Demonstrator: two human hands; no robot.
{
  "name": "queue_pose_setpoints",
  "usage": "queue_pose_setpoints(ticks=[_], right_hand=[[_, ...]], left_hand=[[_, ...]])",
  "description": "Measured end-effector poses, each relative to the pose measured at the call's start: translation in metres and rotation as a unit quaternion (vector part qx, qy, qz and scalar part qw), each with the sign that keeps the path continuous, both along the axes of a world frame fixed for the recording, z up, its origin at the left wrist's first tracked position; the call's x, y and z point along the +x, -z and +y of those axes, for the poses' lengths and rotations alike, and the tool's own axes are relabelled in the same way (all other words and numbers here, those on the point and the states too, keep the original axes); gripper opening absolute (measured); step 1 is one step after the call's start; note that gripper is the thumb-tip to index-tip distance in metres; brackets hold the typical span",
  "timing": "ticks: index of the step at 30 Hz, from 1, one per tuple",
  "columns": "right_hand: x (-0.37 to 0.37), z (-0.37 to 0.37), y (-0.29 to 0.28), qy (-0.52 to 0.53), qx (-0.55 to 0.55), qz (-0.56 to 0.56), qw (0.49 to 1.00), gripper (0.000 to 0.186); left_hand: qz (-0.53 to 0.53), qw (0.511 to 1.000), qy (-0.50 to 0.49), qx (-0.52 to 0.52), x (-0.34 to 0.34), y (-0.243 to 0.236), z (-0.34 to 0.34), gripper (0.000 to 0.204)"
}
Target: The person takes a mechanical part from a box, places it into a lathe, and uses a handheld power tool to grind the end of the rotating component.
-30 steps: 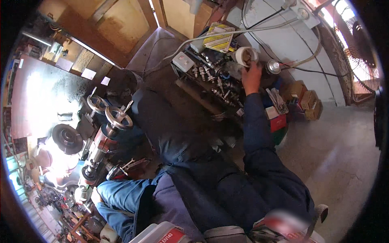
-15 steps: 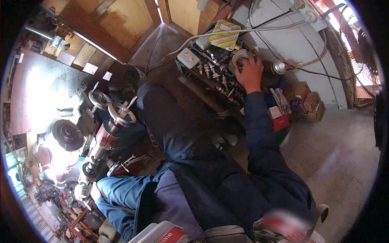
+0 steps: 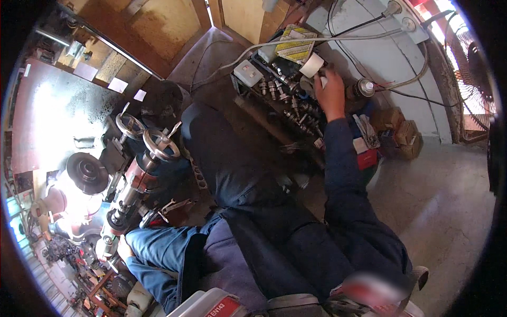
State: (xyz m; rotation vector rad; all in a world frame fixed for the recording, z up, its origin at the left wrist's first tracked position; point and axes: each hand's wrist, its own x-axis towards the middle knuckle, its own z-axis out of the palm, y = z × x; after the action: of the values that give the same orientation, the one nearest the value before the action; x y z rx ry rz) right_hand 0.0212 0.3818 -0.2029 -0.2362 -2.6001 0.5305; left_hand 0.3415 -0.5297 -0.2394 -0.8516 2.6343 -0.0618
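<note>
My right hand (image 3: 330, 98) reaches over a crowded tray of metal parts, fingers curled at a pale round roll-like thing (image 3: 311, 65). The roll's whitish side is tilted up; its exact kind is unclear. Below it lie several small metal fittings (image 3: 280, 94). A spray can (image 3: 364, 87) stands just right of the hand. At the far left my left hand (image 3: 125, 249) rests by the lower end of a machine with metal handwheels (image 3: 161, 145). The sleeve and machine hide most of its fingers.
A yellow-striped packet (image 3: 296, 45) and a white switch box (image 3: 247, 73) lie at the tray's back. Cables (image 3: 296, 40) cross above. Small cardboard boxes (image 3: 409, 138) are stacked to the right, near a fan (image 3: 472, 79). A dark disc (image 3: 87, 174) sits on the left machine.
The pale round thing has turned in my right hand, from lying flat to showing its white side. My right hand has shifted slightly right. My left hand stays by the machine.
</note>
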Motion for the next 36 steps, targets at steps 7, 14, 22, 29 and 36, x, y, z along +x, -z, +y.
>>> queue_pose_setpoints(ticks=[7, 14, 22, 29, 36], right_hand=[[0.045, -0.038, 0.046, -0.049, -0.026, -0.141, 0.988, 0.032], [0.027, -0.024, 0.06, -0.047, -0.006, -0.169, 0.984, 0.058], [-0.022, -0.015, 0.108, -0.1, 0.141, -0.144, 0.974, 0.058], [-0.022, -0.022, 0.094, -0.019, 0.038, -0.163, 0.986, 0.047], [0.029, -0.065, 0.022, -0.052, -0.173, -0.081, 0.98, 0.049]], left_hand=[[-0.034, 0.998, 0.047, 0.016, 0.003, -0.024, 0.04, 0.046], [0.143, 0.971, -0.182, 0.058, -0.099, -0.061, 0.131, 0.064], [-0.01, 0.988, -0.006, -0.156, -0.009, -0.049, 0.156, 0.061], [0.36, 0.908, 0.206, 0.052, -0.089, -0.17, 0.258, 0.038], [0.175, 0.951, 0.247, 0.054, -0.171, -0.143, 0.264, 0.046]])
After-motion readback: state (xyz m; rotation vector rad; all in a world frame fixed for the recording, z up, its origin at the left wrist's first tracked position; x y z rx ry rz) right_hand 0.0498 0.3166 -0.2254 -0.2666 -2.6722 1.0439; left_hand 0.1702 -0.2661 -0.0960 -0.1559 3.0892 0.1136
